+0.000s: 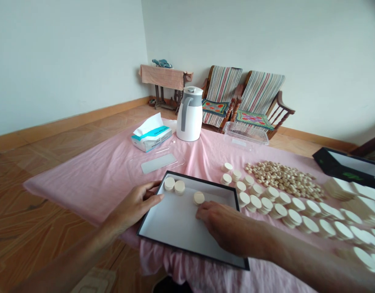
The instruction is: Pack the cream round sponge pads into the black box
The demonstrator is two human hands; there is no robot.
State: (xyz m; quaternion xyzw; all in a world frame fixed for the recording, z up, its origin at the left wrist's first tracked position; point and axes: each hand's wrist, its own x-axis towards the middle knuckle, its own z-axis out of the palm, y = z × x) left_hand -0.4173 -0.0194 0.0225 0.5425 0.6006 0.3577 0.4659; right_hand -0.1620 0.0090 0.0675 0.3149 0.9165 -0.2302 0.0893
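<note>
A shallow box [172, 219] with a white inside and black rim lies at the near edge of the pink-covered table. My left hand [141, 201] grips its left side, thumb over the rim. Two short stacks of round wooden discs [174, 185] stand side by side in the box's far left corner. Another disc stack [198, 197] stands apart, right by the fingertips of my right hand [216, 221]. That hand is closed, reaching into the box with its fingers curled; whatever they hold is hidden. Many more disc stacks [273, 193] stand in rows right of the box.
Behind the rows lies a pile of small wooden pieces [281, 177]. Square wooden pieces [361, 199] and a black box [349, 167] are at right. Farther back are a white jug [191, 122], a tissue pack [152, 136], a clear lid [158, 162] and a clear container [246, 136].
</note>
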